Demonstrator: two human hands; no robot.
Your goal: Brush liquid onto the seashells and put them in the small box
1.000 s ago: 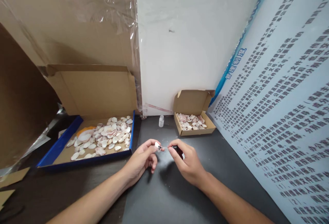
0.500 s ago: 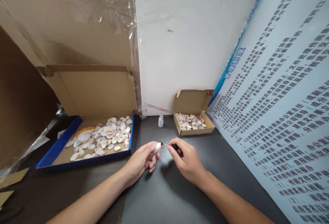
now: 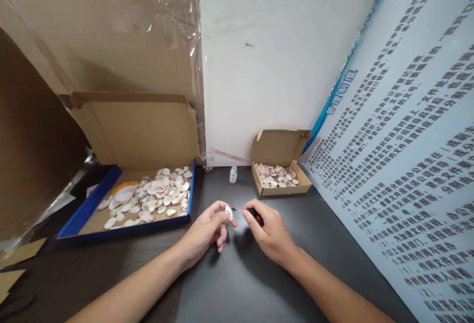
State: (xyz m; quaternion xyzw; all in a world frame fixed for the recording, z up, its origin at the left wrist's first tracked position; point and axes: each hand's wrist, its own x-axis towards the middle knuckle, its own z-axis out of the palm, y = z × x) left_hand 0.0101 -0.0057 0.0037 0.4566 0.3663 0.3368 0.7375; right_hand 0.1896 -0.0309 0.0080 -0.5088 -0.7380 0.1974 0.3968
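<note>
Between the thumb and forefinger of my left hand [image 3: 211,227] is a small white shell [image 3: 229,212], held above the dark mat. My right hand [image 3: 269,226] faces it across a small gap, its fingers closed round a black brush cap [image 3: 255,213], mostly hidden by the hand. A small dark brush tip [image 3: 234,209] shows between the hands, close beside the shell; the stem joining it to the cap is hardly visible. Beyond the hands a small clear bottle [image 3: 233,175] with a white label stands upright.
To the left, a blue-edged cardboard box [image 3: 124,234] with a raised lid holds many shells. A smaller cardboard box [image 3: 287,191] of shells stands open at the back right. Behind is a white panel [image 3: 237,66]; a printed poster [image 3: 392,175] leans along the right side.
The shell in my left hand has turned more upright, and the dark brush tip now shows apart from its end. My right hand keeps its grip, almost unmoved. The view has shifted slightly.
</note>
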